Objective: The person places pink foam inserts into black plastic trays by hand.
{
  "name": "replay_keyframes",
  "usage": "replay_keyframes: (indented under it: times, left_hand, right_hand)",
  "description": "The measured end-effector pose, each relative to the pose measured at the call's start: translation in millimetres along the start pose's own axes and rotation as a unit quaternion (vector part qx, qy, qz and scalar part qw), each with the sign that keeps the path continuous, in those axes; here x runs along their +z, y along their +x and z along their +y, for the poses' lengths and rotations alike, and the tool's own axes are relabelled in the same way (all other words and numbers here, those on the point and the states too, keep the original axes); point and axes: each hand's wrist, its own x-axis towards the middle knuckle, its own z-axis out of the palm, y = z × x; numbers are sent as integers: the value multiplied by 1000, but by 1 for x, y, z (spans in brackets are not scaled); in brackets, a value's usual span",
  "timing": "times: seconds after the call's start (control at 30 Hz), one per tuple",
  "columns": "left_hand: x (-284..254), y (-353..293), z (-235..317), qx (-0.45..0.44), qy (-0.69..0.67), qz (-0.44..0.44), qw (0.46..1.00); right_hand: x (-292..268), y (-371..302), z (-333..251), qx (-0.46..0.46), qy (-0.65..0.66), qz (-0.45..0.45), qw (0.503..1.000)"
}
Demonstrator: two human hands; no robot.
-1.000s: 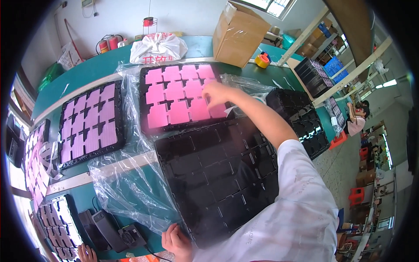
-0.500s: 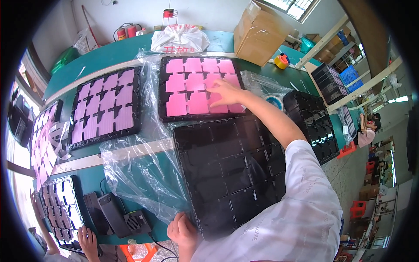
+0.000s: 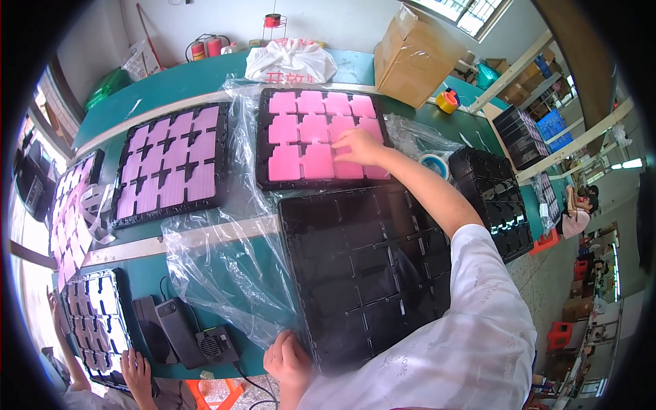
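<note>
My right hand (image 3: 359,149) reaches over a black compartment tray (image 3: 262,174) filled with pink flat pieces (image 3: 314,128). Its thumb and fingers are apart, touching or just above a piece right of the middle. In front of me lies a larger-looking black tray (image 3: 328,273) with bare compartments, partly covered by my right arm. At its near left corner my left hand (image 3: 287,359) is closed, fingers curled beside the tray edge and a clear plastic film (image 3: 225,273). What these fingers hold, if anything, is hidden.
Another tray of pink-purple pieces (image 3: 171,160) lies left. A co-worker's hand (image 3: 137,372) rests on a tray (image 3: 96,321) at lower left, near a black phone-like device (image 3: 179,331). Stacked black trays (image 3: 488,191), a blue tape roll (image 3: 433,165) and a cardboard box (image 3: 417,58) stand right.
The view has shifted slightly, so most things sit a little further right. My right hand stays over the pink pieces, its fingers slightly changed in pose; my left hand keeps its place.
</note>
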Motion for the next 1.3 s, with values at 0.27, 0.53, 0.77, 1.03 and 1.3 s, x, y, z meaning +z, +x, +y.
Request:
replay_keyframes:
  times: [0.27, 0.53, 0.77, 1.03, 1.3]
  left_hand:
    - [1, 0, -2, 2, 0, 4, 1000]
    - [-7, 4, 5, -26, -11, -23, 999]
    - [-7, 4, 6, -33, -8, -21, 999]
    - [-5, 6, 8, -41, -6, -11, 999]
    - [3, 0, 1, -11, 11, 19, 1000]
  right_hand:
    - [-8, 8, -4, 33, 85, -34, 995]
    - [-6, 38, -19, 97, 52, -50, 993]
    - [7, 49, -22, 111, 54, -74, 990]
    - [13, 45, -11, 168, 178, -9, 970]
    - [8, 39, -16, 160, 157, 23, 974]
